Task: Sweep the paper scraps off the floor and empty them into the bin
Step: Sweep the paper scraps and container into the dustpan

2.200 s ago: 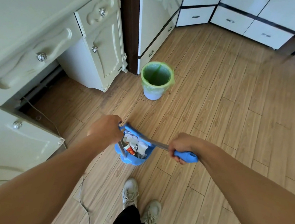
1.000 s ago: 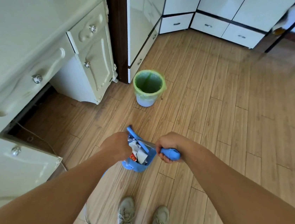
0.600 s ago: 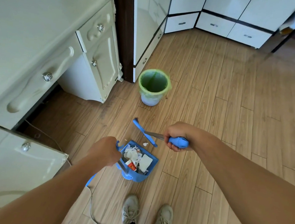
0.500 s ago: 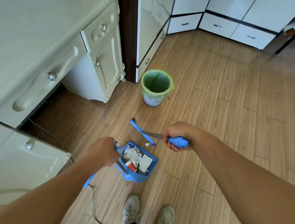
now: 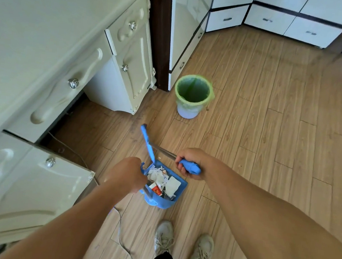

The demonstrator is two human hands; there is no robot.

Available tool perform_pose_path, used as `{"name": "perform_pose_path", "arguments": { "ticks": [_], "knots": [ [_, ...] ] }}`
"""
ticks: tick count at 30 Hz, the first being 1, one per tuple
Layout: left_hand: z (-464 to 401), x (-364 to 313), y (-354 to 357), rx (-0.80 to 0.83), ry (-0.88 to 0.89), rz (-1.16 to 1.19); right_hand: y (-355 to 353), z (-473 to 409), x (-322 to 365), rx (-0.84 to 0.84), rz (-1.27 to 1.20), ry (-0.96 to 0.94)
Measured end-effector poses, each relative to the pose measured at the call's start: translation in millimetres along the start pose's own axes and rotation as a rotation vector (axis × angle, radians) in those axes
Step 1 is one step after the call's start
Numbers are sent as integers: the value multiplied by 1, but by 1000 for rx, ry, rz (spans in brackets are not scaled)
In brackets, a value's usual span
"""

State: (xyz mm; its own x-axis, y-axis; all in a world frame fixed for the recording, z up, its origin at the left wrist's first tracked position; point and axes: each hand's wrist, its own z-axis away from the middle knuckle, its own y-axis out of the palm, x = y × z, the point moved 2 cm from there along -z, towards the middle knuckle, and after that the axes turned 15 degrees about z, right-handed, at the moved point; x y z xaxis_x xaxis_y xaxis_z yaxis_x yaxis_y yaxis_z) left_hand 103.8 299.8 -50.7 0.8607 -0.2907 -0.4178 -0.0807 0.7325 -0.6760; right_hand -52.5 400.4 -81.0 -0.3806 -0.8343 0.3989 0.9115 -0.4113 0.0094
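Observation:
A blue dustpan hangs just above the wooden floor, holding white paper scraps and a red-and-white piece. My left hand is shut on the dustpan's handle at its left side. My right hand grips the blue handle of a small broom, whose metal shaft runs left to a blue head raised past the pan's far edge. The white bin with a green liner stands open on the floor beyond the pan, apart from it.
A cream dresser with knobbed drawers fills the left side, one lower drawer pulled out. White cabinets line the far wall. A thin cable lies on the floor by my shoes.
The broom has been lifted out of the dustpan and its head has swung upward and left. The dustpan has dropped a little lower, and the bin looks slightly nearer.

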Motion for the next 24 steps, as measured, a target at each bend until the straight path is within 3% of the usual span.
{"name": "perform_pose_path", "arguments": {
  "ticks": [8,12,24],
  "knots": [
    [-1,-4,-2,19,-23,14,-31,7,0,-87,-12,31],
    [0,-5,-1,38,-1,-14,-43,18,-6,-105,-150,9],
    [4,1,-4,-6,-25,-6,-7,-14,-18,36,-467,-34]
  ]
}}
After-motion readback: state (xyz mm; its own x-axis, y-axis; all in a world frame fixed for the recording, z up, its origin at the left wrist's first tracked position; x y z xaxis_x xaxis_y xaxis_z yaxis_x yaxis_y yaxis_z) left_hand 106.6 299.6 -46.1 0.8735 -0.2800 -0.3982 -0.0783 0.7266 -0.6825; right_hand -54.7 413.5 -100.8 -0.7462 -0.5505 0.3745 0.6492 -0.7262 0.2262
